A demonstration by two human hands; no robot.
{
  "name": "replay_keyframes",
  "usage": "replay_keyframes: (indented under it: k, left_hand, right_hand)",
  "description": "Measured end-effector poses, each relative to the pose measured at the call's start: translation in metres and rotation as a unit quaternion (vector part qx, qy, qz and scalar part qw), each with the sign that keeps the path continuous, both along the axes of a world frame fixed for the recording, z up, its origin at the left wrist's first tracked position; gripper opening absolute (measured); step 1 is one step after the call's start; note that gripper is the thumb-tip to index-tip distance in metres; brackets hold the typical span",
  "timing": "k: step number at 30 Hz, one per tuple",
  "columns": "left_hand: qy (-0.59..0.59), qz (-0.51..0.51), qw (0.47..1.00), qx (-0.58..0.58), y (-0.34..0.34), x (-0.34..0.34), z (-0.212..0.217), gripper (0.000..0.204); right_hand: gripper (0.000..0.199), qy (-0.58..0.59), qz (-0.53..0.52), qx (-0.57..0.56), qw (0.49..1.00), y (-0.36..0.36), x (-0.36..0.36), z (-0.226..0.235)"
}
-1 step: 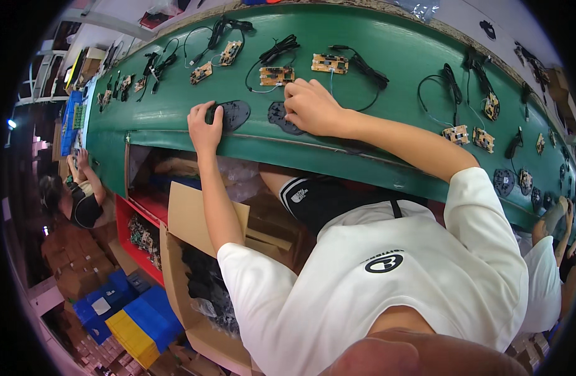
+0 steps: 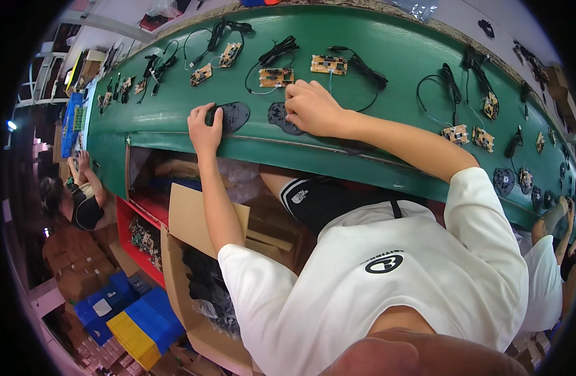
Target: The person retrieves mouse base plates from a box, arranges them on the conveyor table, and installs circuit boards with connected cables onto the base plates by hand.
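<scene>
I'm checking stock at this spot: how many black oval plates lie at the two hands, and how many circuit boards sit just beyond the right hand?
Black oval plates: 2
Circuit boards: 2
Total: 4

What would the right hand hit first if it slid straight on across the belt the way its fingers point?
Probably the small circuit board with its black cable just past the right hand; depth is hard to judge.

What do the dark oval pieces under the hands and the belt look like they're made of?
Dark oval pieces: likely moulded plastic, matt dark grey, thin and flat with small raised marks. Belt: probably rubbery or vinyl sheeting, smooth green with a faint sheen and a lengthwise seam. The left hand and right hand each rest on one piece.
</scene>
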State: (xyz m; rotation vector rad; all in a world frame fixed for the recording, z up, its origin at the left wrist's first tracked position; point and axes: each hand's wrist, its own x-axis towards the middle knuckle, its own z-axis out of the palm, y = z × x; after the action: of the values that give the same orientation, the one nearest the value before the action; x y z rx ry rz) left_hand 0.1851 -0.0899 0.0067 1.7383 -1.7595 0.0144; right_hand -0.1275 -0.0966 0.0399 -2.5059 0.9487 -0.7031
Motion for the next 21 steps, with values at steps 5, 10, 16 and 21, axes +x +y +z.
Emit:
replay_keyframes:
  k: [5, 10, 16, 21]
  left_hand:
    - [-0.002, -0.02, 1.0, -0.002, -0.005, 0.008, -0.004, 0.026]
    - [0.016, -0.006, 1.0, 0.024, 0.0, 0.005, -0.001, 0.024]
    - [0.026, -0.023, 0.999, 0.029, -0.006, 0.003, -0.001, 0.025]
    - [0.043, -0.034, 0.998, 0.027, -0.001, 0.012, -0.005, 0.024]
  right_hand:
    - [0.014, 0.004, -0.017, -0.03, 0.999, -0.007, -0.002, -0.008]
    - [0.015, 0.015, -0.013, -0.086, 0.996, -0.011, 0.006, -0.017]
    - [0.009, 0.054, -0.017, -0.062, 0.996, -0.012, -0.012, 0.0]
    - [0.009, -0.072, -0.119, -0.206, 0.969, -0.072, -0.103, 0.056]
